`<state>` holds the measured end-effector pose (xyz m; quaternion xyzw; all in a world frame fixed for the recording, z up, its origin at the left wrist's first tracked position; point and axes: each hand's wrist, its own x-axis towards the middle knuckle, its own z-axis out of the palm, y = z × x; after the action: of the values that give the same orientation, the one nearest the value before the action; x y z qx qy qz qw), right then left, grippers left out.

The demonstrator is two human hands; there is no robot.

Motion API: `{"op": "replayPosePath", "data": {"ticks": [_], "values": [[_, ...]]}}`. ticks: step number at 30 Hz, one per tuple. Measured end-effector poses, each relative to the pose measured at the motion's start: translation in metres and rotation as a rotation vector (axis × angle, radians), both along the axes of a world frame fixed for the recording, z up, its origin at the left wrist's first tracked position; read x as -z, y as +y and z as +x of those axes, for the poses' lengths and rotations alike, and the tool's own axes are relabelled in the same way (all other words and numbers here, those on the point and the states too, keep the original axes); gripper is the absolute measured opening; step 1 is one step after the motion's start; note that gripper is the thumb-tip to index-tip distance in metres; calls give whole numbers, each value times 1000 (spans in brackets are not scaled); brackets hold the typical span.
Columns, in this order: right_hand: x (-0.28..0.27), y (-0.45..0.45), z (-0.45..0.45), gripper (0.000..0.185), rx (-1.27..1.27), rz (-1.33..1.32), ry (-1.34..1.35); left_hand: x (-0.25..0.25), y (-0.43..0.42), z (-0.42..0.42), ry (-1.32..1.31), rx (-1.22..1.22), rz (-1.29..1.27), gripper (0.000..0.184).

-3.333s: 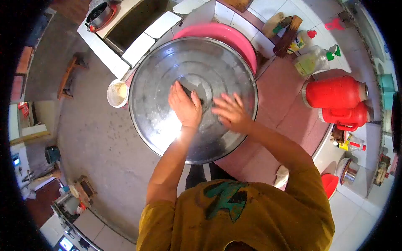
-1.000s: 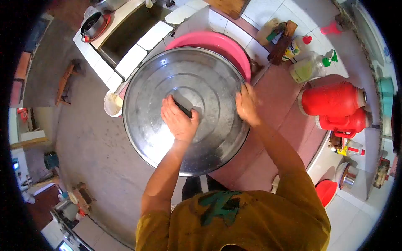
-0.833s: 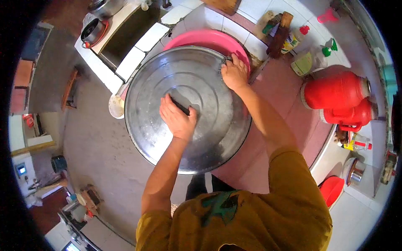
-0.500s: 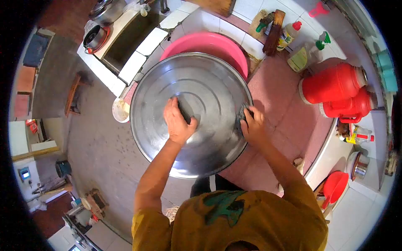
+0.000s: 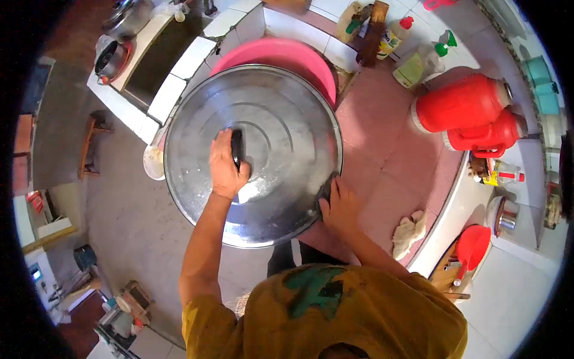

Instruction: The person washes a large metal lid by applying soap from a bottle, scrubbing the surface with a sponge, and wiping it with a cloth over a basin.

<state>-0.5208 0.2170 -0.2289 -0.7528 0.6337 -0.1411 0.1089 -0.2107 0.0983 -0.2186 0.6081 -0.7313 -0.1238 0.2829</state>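
A large round metal lid [image 5: 293, 113] rests tilted over a pink basin [image 5: 321, 69], covering most of it. My left hand [image 5: 226, 170] is closed around the dark handle [image 5: 237, 145] at the lid's middle. In my right hand [image 5: 342, 209] is a dark scouring pad [image 5: 325, 192], pressed against the lid's lower right rim. Whitish wet specks show on the metal near the handle. What the basin holds is hidden by the lid.
Two red thermos flasks [image 5: 460, 105], a green-topped spray bottle [image 5: 421, 63] and a red-capped bottle [image 5: 394, 39] stand at the right. A cloth [image 5: 409, 233] lies on the pink tiled surface. A white bowl [image 5: 153, 163] sits left of the lid, below the sink [image 5: 158, 66].
My right hand has slid the scouring pad down along the lid's right rim. My left hand stays on the handle. The whole view has shifted, and the cloth now shows fully.
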Motion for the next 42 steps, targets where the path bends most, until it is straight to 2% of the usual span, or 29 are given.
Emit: {"op": "replayPosePath", "data": {"ticks": [2, 4, 8, 11, 12, 13, 15, 18, 20, 22, 23, 24, 27, 29, 31, 33, 36, 39, 42], "values": [[12, -42, 4, 55, 112, -85, 27, -2, -2, 0, -10, 15, -22, 78], [26, -122, 5, 51, 87, -264, -81, 0, 1, 1, -34, 20, -41, 78], [9, -242, 41, 41, 112, -99, -11, 0, 0, 0, -82, -5, -28, 76], [26, -238, 45, 43, 41, -308, -83, -1, 0, -3, -65, -45, 23, 74], [21, -210, 35, 46, -21, -326, -101, -1, 1, -4, -73, -48, 25, 73], [24, -174, 24, 54, -80, -294, -63, -3, 1, -4, -82, -49, 25, 73], [-9, -92, 6, 62, -212, -87, -34, -4, -2, -3, -82, -52, 16, 73], [13, -52, -5, 61, -271, 13, -116, -4, -3, -4, -66, -39, -12, 71], [36, -113, -8, 62, -172, -222, -184, -4, -1, -5, -54, -35, -40, 68], [37, -187, 0, 57, -84, -213, -223, -2, 1, -5, -64, -31, -40, 68], [34, -214, 10, 54, -80, -209, -159, -3, -2, -4, -68, -27, -49, 68], [32, -232, 20, 52, -80, -204, -92, -3, -3, -5, -69, -32, -32, 69], [31, -245, 42, 51, -40, -149, -111, -3, 0, -5, -81, -52, 7, 70], [28, -194, 36, 54, -260, -293, -34, -6, -1, -5, -108, -57, 5, 69], [1, -125, 25, 62, -495, -70, 63, -4, -1, -5, -99, -49, -16, 69], [-10, -73, 12, 67, -704, 87, -45, -4, -3, -3, -89, -48, -29, 69], [16, -126, 13, 61, -579, -165, -53, -3, -2, -4, -83, -47, -22, 69], [26, -234, 34, 50, -366, -149, -149, -8, -1, -5, -89, -51, -23, 69], [23, -275, 61, 48, -215, -82, -151, -3, -2, -4, -59, -36, -66, 69]]}}
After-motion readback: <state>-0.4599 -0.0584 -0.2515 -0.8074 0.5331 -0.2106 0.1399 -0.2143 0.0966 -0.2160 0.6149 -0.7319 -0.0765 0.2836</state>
